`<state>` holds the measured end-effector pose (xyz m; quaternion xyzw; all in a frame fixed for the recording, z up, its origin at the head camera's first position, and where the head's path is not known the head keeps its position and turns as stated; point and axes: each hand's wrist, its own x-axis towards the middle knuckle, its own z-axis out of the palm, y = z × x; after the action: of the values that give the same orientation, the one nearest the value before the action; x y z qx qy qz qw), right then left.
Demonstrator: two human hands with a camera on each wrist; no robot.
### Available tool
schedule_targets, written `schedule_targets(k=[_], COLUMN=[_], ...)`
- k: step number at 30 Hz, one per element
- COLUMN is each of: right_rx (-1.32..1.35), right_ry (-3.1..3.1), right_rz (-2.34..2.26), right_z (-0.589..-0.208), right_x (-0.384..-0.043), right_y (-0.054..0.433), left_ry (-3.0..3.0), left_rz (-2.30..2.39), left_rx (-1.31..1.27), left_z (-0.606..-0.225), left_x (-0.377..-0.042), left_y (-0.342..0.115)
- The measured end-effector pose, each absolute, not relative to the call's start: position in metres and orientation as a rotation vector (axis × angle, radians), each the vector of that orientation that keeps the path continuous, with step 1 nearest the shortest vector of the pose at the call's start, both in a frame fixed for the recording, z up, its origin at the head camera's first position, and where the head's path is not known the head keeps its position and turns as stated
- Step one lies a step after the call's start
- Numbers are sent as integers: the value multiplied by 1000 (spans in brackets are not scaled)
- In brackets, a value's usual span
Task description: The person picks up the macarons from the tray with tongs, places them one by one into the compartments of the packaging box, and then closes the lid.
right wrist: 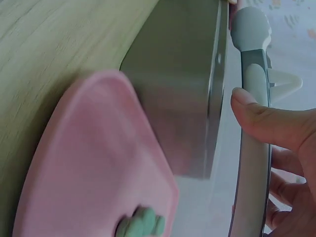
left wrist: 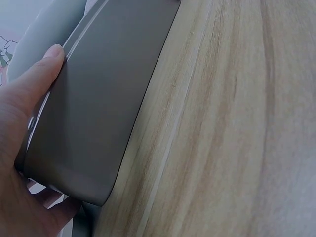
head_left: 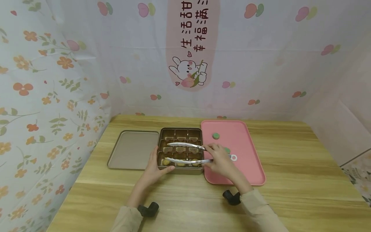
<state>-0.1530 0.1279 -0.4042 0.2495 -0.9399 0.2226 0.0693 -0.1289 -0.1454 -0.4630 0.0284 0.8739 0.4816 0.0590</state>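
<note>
- Left sleeve [head_left: 126, 219] and right sleeve [head_left: 262, 209], both beige, come in at the bottom of the head view; a black mount [head_left: 149, 210] sticks out by each wrist.
- With my left hand [head_left: 153, 169] I grip the near left corner of the tin [head_left: 186, 171], forearm angled forward, thumb pressed along the near rim and fingers against the left side.
- My right forearm slants in toward the tin, and my right hand [head_left: 219, 160] sits over the left part of the pink tray [head_left: 232, 174], back upward.
- In it I grasp the tongs [head_left: 185, 161], thumb on one arm and fingers on the other; the two arms stand well apart, white tips pointing left above the tin.
- One arm spans the near row of compartments, the other the middle row.
- That near row holds three yellow pieces [head_left: 195, 162], one per compartment; I cannot tell whether the tongs touch any.
- Left of the tin lies a flat lid [head_left: 134, 149].
- On the tray sit two green pieces [head_left: 215, 136], one partly hidden beside my right hand.
- Under everything, a wood-grain table [head_left: 290, 161].
</note>
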Motion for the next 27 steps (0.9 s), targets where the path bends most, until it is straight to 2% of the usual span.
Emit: schedule_targets(k=[17,27], right_rx=[399,311], right_ry=[-2843,-2950], right_rz=[757,638], right_z=[-407,-421], right_x=[-168,-191], right_y=[238,260], left_ry=[2669,2653], left_rz=[1435,1451], left_rx=[78,78], left_z=[-463,-463], left_x=[-130,-130], left_y=[-147,-146])
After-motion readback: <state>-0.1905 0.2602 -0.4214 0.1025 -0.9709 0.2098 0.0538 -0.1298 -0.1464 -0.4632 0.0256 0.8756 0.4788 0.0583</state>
